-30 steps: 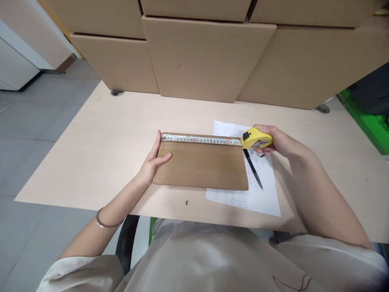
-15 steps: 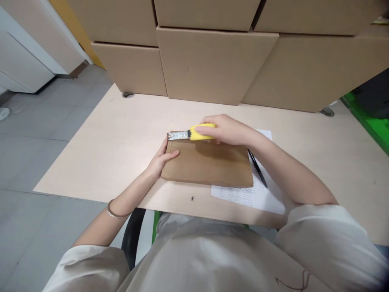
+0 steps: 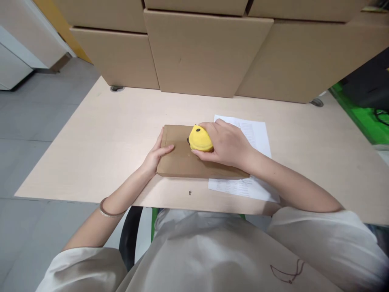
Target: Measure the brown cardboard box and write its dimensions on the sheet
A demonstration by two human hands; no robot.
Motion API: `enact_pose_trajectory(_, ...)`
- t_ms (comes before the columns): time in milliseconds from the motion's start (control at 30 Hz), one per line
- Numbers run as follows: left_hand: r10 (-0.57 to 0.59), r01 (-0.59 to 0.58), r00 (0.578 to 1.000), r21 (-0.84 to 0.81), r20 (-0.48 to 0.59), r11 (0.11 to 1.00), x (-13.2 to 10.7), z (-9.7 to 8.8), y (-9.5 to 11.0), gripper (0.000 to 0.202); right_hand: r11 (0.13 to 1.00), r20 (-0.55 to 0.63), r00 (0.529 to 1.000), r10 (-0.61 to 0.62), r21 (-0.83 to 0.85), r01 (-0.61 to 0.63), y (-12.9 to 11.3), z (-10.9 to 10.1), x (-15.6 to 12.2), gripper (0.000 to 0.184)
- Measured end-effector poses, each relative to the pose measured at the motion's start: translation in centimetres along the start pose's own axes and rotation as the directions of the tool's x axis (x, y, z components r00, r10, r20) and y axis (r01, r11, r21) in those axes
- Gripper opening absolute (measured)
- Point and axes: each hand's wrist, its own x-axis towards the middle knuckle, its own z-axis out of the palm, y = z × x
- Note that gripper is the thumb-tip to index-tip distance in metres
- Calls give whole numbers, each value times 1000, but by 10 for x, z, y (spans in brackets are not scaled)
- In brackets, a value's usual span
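The yellow tape measure point(image 3: 200, 141), its blade now gone inside and so giving no reading, was gripped by the right hand point(image 3: 228, 142) over the box point(image 3: 182, 164), whose left end the left hand point(image 3: 153, 157) pinched

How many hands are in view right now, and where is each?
2: the left hand holds the left end of the cardboard box; the right hand holds the yellow tape measure over it. No others show.

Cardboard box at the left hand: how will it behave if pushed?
The cardboard box should be fairly stiff, given its straight edges. Lying broad and low, it probably won't tip. It might drag the printed paper, which seems to run beneath it.
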Motion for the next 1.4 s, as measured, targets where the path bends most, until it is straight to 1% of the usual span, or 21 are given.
enact_pose_trajectory(100, 20, -21, 1000, 44, 18, 999, -1, 0, 2, 106, 999, 5, 999, 41, -4, -41, 4, 4, -16, 64)
enact_pose_trajectory(167, 21, -22, 999, 57, 32, 998, -1, 0, 3, 104, 997, -10, 999, 50, 58, -49, 10, -2, -25, 66)
enact_pose_trajectory(200, 18, -20, 999, 57, 29, 998, -2, 1, 4, 104, 992, -27, 996, 82, 96, -79, 16, -7, -30, 64)
enact_pose_trajectory(267, 12, -12, 1000, 61, 8, 998, -3, 2, 7, 103, 965, -65, 970, 232, 138, -222, 33, -22, -46, 50)
enact_pose_trajectory(333, 11, -10, 1000, 78, -11, 997, -4, 3, 8, 101, 895, -46, 896, 442, 90, -437, 56, -35, -67, 39)
enact_pose_trajectory(400, 15, -13, 1000, 99, -13, 995, -4, 3, 10, 98, 798, 90, 793, 603, -52, -601, 77, -40, -90, 43)
enact_pose_trajectory(467, 21, -19, 1000, 117, -13, 993, -4, 3, 12, 95, 730, 266, 682, 682, -177, -661, 90, -38, -110, 52)
enact_pose_trajectory(500, 21, -19, 1000, 125, -16, 992, -5, 4, 13, 93, 715, 339, 638, 692, -202, -669, 93, -35, -118, 55)
enact_pose_trajectory(533, 19, -16, 1000, 133, -19, 991, -5, 4, 14, 91, 715, 393, 614, 685, -200, -670, 95, -31, -124, 55)
enact_pose_trajectory(567, 16, -13, 1000, 142, -22, 990, -5, 4, 15, 89, 726, 433, 611, 663, -170, -667, 96, -27, -129, 54)
enact_pose_trajectory(600, 14, -10, 1000, 152, -25, 988, -5, 4, 16, 88, 741, 462, 623, 631, -119, -661, 96, -22, -132, 51)
enact_pose_trajectory(667, 11, -5, 999, 170, -34, 985, -5, 4, 18, 85, 757, 488, 673, 555, 39, -652, 98, -14, -138, 48)
enact_pose_trajectory(700, 8, -1, 999, 177, -39, 984, -5, 4, 19, 84, 743, 486, 702, 520, 147, -653, 100, -11, -141, 48)
enact_pose_trajectory(767, 2, 6, 999, 182, -44, 983, -5, 3, 19, 83, 635, 453, 739, 499, 389, -668, 107, -6, -150, 50)
enact_pose_trajectory(833, 1, 7, 999, 185, -42, 983, -4, 2, 19, 83, 449, 409, 737, 538, 602, -661, 114, -3, -162, 46)
enact_pose_trajectory(867, 3, 5, 999, 187, -40, 982, -4, 2, 19, 84, 363, 392, 729, 562, 675, -643, 116, -1, -168, 42)
enact_pose_trajectory(900, 3, 4, 999, 190, -39, 982, -3, 2, 19, 84, 306, 371, 724, 581, 725, -617, 116, 1, -173, 38)
enact_pose_trajectory(933, 3, 5, 999, 193, -42, 981, -3, 2, 19, 84, 282, 350, 728, 590, 755, -592, 115, 3, -179, 36)
enact_pose_trajectory(1067, -7, 22, 997, 210, -71, 977, -3, 2, 19, 82, 339, 320, 775, 544, 762, -552, 103, 11, -194, 32)
enact_pose_trajectory(1167, 0, 17, 997, 225, -76, 974, -3, 1, 19, 80, 358, 324, 779, 536, 749, -558, 94, 15, -198, 26)
enact_pose_trajectory(1400, 8, 10, 997, 244, -72, 970, -2, 0, 19, 76, 404, 286, 808, 515, 750, -523, 92, 14, -195, 31)
